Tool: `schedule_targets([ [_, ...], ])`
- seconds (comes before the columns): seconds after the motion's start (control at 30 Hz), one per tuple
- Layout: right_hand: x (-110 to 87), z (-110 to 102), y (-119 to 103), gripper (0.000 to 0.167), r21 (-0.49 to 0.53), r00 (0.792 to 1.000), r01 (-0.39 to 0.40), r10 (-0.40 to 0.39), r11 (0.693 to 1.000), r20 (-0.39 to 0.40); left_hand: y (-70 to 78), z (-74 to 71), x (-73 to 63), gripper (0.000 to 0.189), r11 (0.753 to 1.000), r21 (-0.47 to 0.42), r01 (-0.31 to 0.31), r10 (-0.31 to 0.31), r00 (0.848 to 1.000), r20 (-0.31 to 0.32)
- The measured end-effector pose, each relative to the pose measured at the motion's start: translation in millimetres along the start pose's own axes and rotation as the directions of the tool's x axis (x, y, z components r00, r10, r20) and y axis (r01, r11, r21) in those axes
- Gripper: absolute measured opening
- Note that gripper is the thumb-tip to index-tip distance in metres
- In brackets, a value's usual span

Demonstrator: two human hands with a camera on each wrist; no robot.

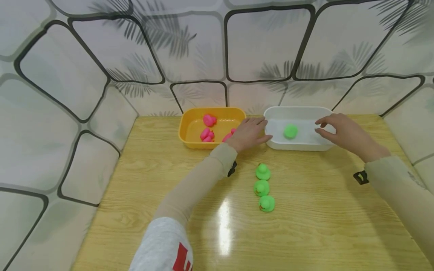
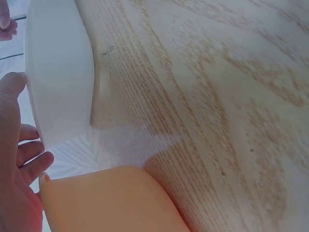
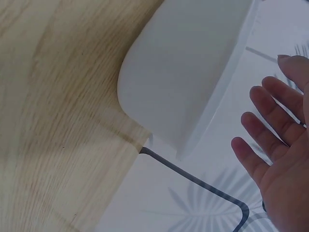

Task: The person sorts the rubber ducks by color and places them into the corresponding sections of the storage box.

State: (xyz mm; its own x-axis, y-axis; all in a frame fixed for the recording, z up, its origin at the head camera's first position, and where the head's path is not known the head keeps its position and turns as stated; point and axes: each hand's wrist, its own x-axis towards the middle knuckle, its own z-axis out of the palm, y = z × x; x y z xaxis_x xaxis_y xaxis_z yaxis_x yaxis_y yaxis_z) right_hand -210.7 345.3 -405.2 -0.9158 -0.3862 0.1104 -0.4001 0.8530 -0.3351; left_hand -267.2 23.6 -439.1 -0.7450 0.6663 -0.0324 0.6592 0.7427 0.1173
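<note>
Below me, a yellowish wood-grain tabletop (image 1: 318,218) w/ a bright streak of glare (image 1: 224,227) low ctr. Beyond it & on both sides, I see white wall covering (image 1: 268,45) w/ rounded blk & grey outlines (image 1: 83,121), plus grey palm-leaf prints (image 1: 178,40).

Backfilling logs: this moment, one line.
left hand: at white tray, left end; right hand: right end; green toy: inside; three green ducks: on table

your head camera looks forward and down over the table (image 1: 312,210), far enough back to take in its far edge and the wall (image 1: 268,45). each wrist camera looks forward from close in, turned sideways: the left past your left hand (image 1: 249,133), the right past your right hand (image 1: 350,136) to the far edge. all three share the white tray (image 1: 301,146); head and left wrist share the orange tray (image 1: 196,145).
</note>
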Motion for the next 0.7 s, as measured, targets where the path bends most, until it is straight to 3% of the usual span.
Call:
schedule_targets([
  [0.3,-17.8,15,-10,0.024,-0.017,0.990,0.115,-0.116,0.993,-0.083,-0.2,-0.2,1.8,0.069,1.000,-0.004,-0.005,0.005,1.000,0.004],
  [0.47,-27.5,22,-21,0.023,-0.009,0.984,0.138,-0.138,0.990,-0.112,-1.5,1.5,2.4,0.069,1.000,-0.012,-0.010,0.010,1.000,-0.006],
  [0.7,-35.4,33,-35,0.029,-0.022,0.948,0.274,-0.274,0.962,-0.162,-2.3,2.3,2.4,0.069,1.000,-0.016,-0.013,0.013,1.000,-0.004],
])
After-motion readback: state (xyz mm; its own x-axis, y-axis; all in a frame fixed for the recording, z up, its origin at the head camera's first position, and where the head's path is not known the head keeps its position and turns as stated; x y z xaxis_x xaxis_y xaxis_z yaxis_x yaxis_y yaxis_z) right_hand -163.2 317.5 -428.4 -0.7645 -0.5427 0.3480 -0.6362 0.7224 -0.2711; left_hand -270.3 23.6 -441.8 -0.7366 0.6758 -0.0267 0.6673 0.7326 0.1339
